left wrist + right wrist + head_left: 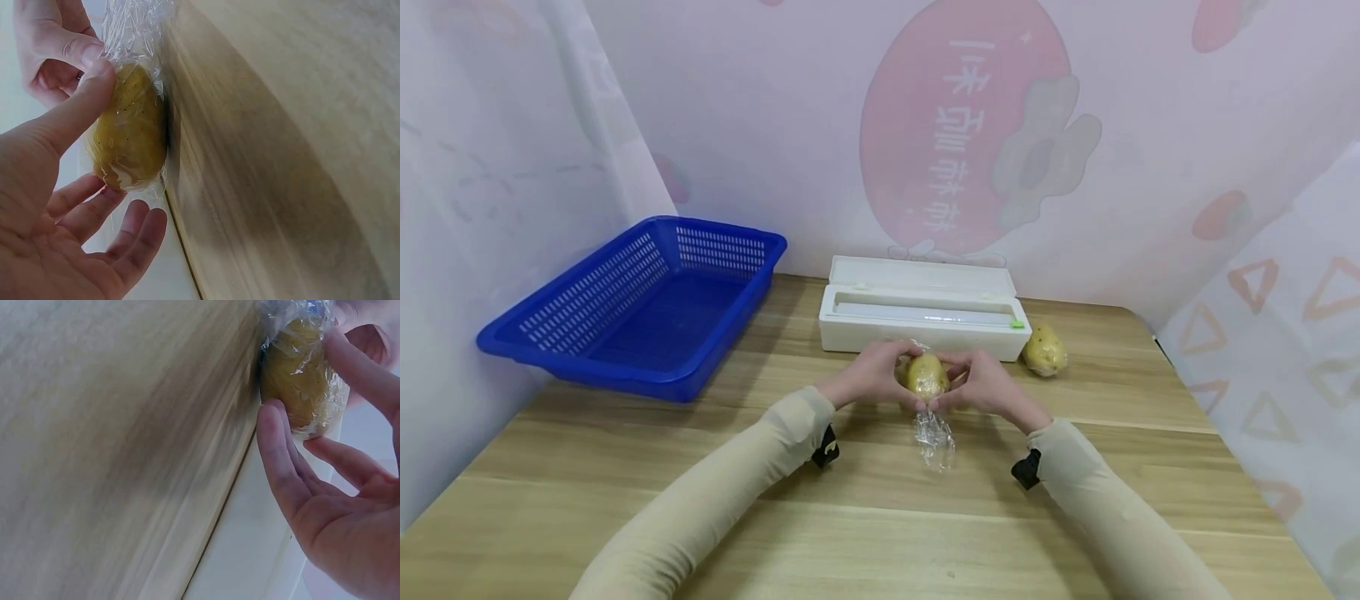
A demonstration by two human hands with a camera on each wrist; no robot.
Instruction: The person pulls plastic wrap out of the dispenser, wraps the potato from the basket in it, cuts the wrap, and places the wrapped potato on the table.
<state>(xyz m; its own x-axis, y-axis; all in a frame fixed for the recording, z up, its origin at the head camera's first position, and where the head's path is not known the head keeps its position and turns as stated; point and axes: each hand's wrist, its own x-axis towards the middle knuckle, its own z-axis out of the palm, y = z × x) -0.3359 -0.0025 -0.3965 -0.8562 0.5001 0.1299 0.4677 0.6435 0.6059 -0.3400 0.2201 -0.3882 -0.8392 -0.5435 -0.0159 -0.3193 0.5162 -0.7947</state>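
Note:
Between both hands, on the wooden table, sits a yellow potato (pixel 928 377) covered in clear plastic wrap (pixel 935 442), whose loose crumpled end trails toward the near side. My left hand (pixel 880 375) holds the potato from the left, its thumb on the near end and fingers curving round the far end, as the left wrist view of the potato (pixel 131 134) shows. From the right, my right hand (pixel 985 385) holds it too, thumb near the wrap's gathered end and fingertips against its side. Both thumbs come close together there. In the right wrist view the wrap looks tight over the potato (pixel 297 378).
Just behind the hands stands a white cling film box (pixel 917 333), lid raised, with a roll inside and a green slider at its right end. Another wrapped potato (pixel 1045 350) lies to its right. A blue plastic basket (pixel 647 317) stands at the left.

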